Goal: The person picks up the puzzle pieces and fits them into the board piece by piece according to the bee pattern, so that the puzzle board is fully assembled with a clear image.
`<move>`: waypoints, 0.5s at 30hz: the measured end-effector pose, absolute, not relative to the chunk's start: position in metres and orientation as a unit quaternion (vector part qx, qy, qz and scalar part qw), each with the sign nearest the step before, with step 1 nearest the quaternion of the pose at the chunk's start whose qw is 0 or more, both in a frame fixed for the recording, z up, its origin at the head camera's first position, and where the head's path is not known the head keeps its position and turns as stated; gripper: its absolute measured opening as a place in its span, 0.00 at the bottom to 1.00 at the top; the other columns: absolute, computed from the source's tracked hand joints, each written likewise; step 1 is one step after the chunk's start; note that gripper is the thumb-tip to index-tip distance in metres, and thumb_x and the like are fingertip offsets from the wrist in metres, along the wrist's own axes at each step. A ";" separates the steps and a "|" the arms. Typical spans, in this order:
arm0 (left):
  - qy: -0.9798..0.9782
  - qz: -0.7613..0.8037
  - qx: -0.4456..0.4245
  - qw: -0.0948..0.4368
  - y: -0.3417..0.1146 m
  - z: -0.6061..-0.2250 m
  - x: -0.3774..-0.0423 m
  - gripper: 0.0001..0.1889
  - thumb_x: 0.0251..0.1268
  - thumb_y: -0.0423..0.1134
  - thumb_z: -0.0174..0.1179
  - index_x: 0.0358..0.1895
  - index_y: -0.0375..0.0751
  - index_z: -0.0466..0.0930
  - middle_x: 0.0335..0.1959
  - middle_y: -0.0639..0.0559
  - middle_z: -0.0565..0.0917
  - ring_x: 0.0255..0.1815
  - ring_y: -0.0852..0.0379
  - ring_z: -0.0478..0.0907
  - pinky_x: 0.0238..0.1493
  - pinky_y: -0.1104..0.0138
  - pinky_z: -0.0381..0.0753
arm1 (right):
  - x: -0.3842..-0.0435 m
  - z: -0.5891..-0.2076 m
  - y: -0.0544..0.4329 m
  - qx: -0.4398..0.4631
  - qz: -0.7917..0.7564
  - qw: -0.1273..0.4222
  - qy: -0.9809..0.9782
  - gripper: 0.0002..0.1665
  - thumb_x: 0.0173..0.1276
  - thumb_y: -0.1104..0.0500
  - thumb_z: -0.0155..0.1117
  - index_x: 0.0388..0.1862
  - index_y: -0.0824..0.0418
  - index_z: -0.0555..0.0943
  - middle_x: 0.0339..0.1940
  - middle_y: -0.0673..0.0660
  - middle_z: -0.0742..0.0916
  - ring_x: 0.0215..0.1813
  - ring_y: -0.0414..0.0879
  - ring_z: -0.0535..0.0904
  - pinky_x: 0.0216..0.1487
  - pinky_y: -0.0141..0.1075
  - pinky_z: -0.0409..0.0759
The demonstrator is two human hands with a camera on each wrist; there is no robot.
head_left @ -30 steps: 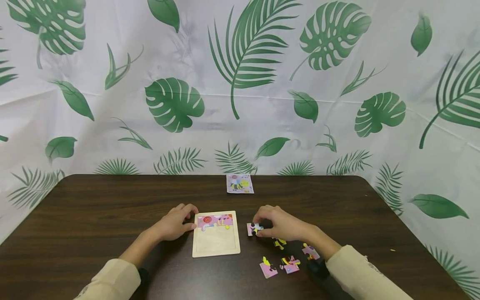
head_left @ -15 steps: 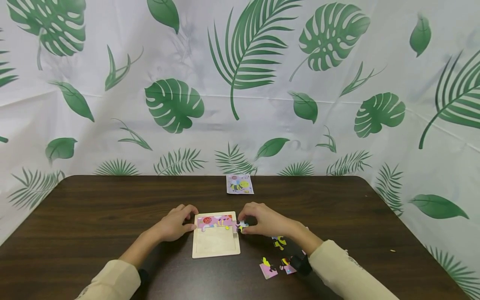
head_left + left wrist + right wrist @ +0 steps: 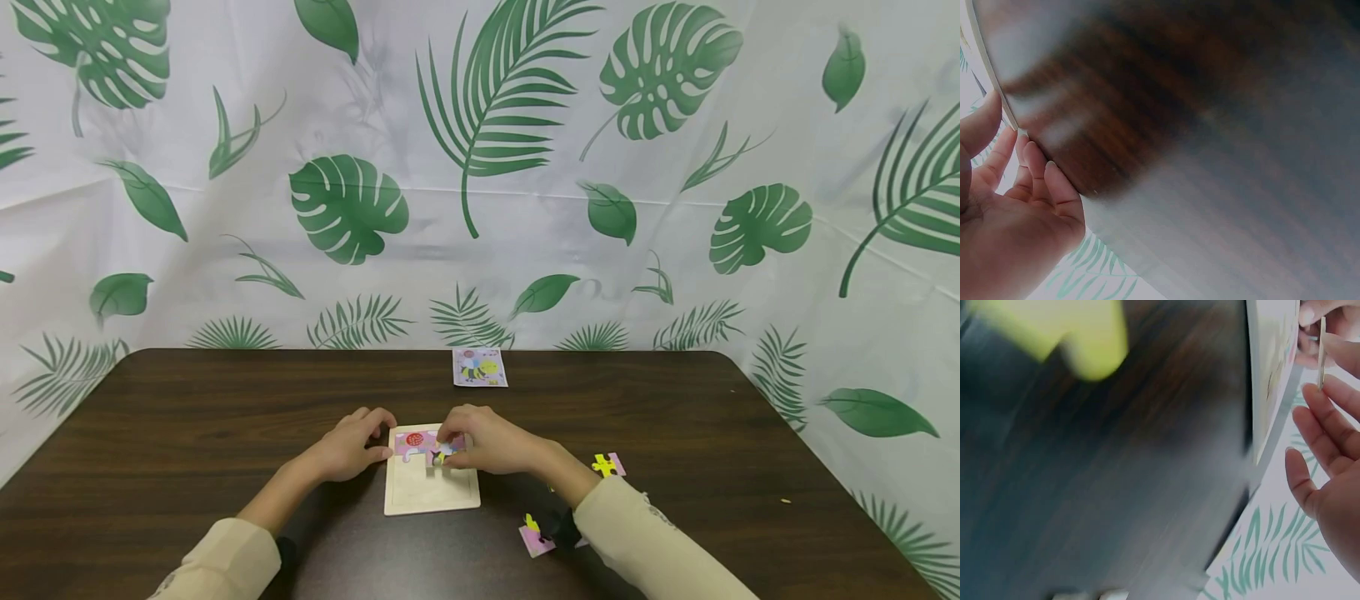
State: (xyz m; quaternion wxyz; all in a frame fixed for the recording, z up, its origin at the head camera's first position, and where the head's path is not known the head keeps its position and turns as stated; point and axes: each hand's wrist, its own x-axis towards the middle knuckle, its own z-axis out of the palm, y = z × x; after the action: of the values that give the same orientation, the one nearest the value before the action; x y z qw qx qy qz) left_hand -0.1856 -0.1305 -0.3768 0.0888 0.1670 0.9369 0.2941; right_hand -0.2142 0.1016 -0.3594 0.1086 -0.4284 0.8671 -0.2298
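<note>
Pinched a small pink, black and yellow wooden puzzle piece [image 3: 437, 458] with the right hand [image 3: 487, 442] over the square pale-wood tray [image 3: 431, 498], lower centre of the frame, seemingly for control; gripped that tray's left edge with the left hand [image 3: 347, 447], likely against sliding.

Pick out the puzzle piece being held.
The piece pinched by the right hand over the wooden tray; the other loose pieces lie on the table.
</note>
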 end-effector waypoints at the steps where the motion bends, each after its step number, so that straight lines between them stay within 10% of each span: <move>1: 0.937 0.294 0.169 0.088 -0.131 -0.377 -0.186 0.14 0.59 0.35 0.60 0.47 0.41 0.70 0.35 0.49 0.68 0.38 0.49 0.66 0.38 0.54 0.67 | -0.214 -0.360 0.099 -0.431 -0.229 0.106 0.866 0.12 0.58 0.59 0.67 0.41 0.62 0.80 0.38 0.50 0.80 0.42 0.43 0.73 0.46 0.31 0.70; 15: 0.931 0.303 0.186 0.087 -0.133 -0.377 -0.187 0.14 0.59 0.36 0.61 0.47 0.41 0.70 0.35 0.49 0.69 0.38 0.50 0.66 0.36 0.55 0.67 | -0.208 -0.368 0.070 -0.430 -0.198 0.098 0.875 0.14 0.57 0.58 0.67 0.42 0.60 0.81 0.37 0.48 0.79 0.42 0.37 0.71 0.49 0.39 0.62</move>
State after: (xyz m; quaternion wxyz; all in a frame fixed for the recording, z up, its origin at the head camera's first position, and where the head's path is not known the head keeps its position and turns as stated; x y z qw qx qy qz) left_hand -0.1867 -0.1329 -0.3771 0.0867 0.1859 0.9306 0.3032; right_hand -0.2084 0.0704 -0.3680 0.0977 -0.4302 0.8753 -0.1981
